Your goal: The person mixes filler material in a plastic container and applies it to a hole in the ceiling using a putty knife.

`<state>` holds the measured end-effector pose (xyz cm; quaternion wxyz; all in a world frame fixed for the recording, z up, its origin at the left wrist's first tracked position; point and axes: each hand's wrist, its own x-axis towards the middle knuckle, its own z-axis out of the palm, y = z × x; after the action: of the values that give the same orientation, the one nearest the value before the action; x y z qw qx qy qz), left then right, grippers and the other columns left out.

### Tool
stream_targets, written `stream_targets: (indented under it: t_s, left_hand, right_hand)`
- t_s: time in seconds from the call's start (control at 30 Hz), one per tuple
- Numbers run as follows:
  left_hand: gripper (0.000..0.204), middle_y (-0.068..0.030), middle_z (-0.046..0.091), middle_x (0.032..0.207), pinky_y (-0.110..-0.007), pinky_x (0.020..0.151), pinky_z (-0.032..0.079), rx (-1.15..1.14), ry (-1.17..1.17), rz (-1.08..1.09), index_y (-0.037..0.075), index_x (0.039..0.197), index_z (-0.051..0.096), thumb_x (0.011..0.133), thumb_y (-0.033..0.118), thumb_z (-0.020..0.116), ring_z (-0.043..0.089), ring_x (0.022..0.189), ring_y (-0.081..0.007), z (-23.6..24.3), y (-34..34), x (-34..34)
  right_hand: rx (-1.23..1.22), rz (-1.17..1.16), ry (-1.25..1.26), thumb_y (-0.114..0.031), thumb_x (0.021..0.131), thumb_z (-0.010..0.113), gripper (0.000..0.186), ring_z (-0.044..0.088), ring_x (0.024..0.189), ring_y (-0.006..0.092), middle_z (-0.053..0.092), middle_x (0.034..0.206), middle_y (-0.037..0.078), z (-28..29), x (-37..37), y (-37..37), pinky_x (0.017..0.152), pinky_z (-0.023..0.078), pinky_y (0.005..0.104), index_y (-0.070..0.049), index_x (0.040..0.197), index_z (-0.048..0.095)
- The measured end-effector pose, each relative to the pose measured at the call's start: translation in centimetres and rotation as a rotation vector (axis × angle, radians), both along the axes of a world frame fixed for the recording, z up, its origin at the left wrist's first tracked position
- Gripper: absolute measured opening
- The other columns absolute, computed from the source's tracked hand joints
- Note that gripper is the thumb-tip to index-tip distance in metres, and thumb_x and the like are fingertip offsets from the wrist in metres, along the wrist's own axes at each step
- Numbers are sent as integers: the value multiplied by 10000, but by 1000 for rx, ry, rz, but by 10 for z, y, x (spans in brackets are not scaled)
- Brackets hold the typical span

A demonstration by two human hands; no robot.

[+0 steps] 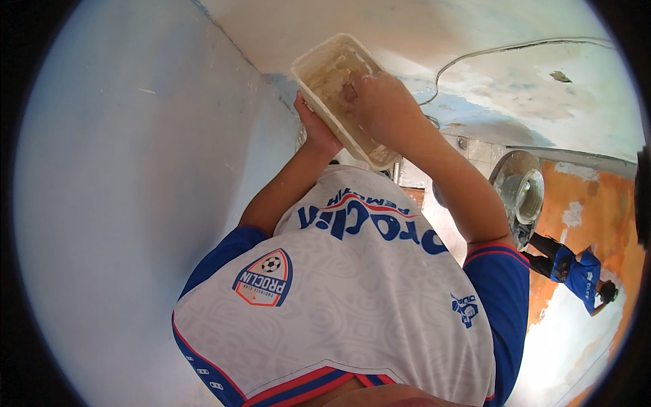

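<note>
A white rectangular plastic tub [381, 157] is held up at chest height, tilted, with pale paste [331, 78] smeared over its bottom and walls. My left hand [317, 127] grips the tub along its left long side, thumb up against the wall and the other fingers hidden beneath. Reaching in over the right rim, my right hand [381, 102] is closed, with its fingers down in the paste. Whatever it grips is hidden by the hand and the paste.
A pale blue wall [135, 203] rises close on my left. Ahead, a patchy wall [529, 85] carries a loose cable [488, 51]. To the right stand a large round grey container [519, 183], an orange wall [569, 203] and a person in a blue shirt [578, 275].
</note>
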<state>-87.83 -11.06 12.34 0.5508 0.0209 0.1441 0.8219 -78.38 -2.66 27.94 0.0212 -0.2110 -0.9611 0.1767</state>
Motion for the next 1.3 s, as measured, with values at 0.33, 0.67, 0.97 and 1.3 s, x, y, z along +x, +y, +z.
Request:
stream_targets:
  t_s: [0.33, 0.67, 0.97, 1.3]
  left_hand:
    - [896, -89, 477, 1537, -486, 1150, 408, -46, 49, 2, 175, 1557, 389, 911, 789, 302, 467, 1404, -302, 8, 5, -2]
    - [899, -96, 477, 1532, -492, 1140, 421, -80, 134, 44, 178, 1554, 395, 905, 794, 313, 474, 1398, -308, 9, 4, -9]
    - [882, -99, 474, 1539, -491, 1146, 417, -79, 132, 85, 167, 1547, 408, 919, 778, 312, 475, 1400, -311, 18, 1, -6]
    - [906, -98, 509, 1498, -478, 1121, 448, 26, 190, 101, 163, 1531, 427, 914, 803, 253, 506, 1364, -305, 23, 5, -4]
  right_hand:
    - [17, -113, 59, -102, 918, 608, 198, 696, 845, 423, 697, 855, 265, -5, 5, -2, 786, 548, 494, 8, 1073, 664]
    - [7, 3, -45, -92, 923, 619, 198, 692, 846, 420, 703, 847, 250, -2, -6, -4, 780, 547, 494, 11, 1090, 640]
    - [69, -90, 54, -83, 920, 617, 288, 698, 858, 415, 710, 907, 258, 16, -1, -9, 802, 548, 491, 7, 1194, 625]
    - [-22, -155, 209, -165, 940, 619, 237, 677, 829, 431, 691, 813, 244, 48, 8, -2, 779, 527, 499, 4, 1096, 672]
